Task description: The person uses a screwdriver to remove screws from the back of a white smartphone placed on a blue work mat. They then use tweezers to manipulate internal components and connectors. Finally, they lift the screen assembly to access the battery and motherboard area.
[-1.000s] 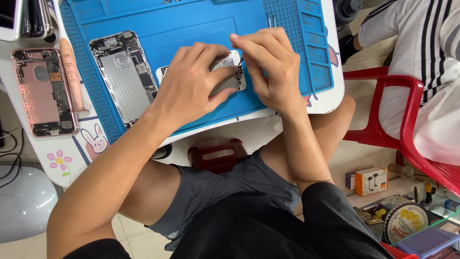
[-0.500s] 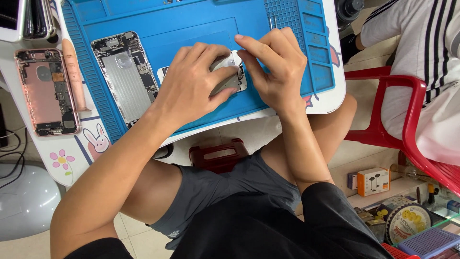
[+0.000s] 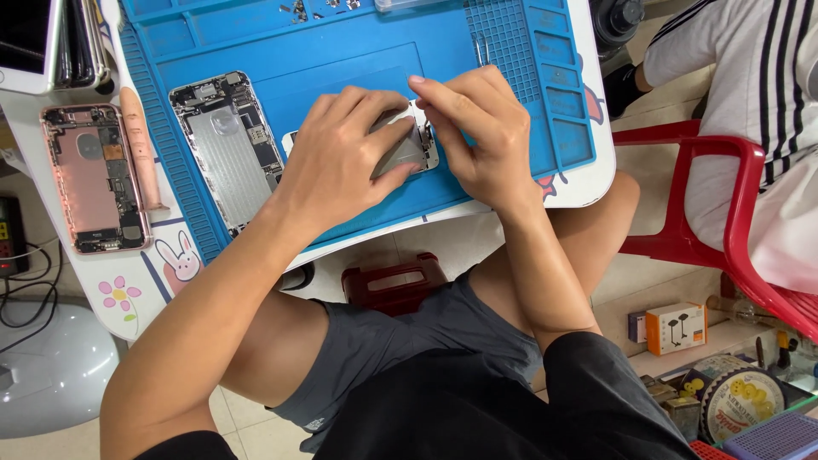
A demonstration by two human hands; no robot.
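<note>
A white surface (image 3: 588, 183) with cartoon rabbit and flower drawings fills the upper part of the frame, and on it lies a blue repair mat (image 3: 358, 43) with small compartments along its right edge. At the right of the frame stands a red plastic chair (image 3: 724, 213) with another person in a striped white top (image 3: 750, 77) seated on it. On the mat, left of centre, lies an opened silver phone housing (image 3: 226, 145) with its inner parts showing; further left, off the mat on the bare surface, lies an opened rose-gold phone housing (image 3: 94, 179). Near the centre of the mat is a third opened phone housing (image 3: 409, 149), silver, mostly covered by both hands. The left hand (image 3: 341, 162) rests flat over it, fingers spread along its length and pressing it onto the mat. The right hand (image 3: 477, 136) sits just beside it at the housing's right end, fingers curled narrowly with the fingertips pinched together at the housing's edge; whether they hold a small part there cannot be told. Tweezers (image 3: 481, 51) lie on the mat just above the right hand, and tiny loose screws (image 3: 298, 10) sit at the mat's top edge. A small orange and white box (image 3: 673, 328) stands on the floor at lower right.
</note>
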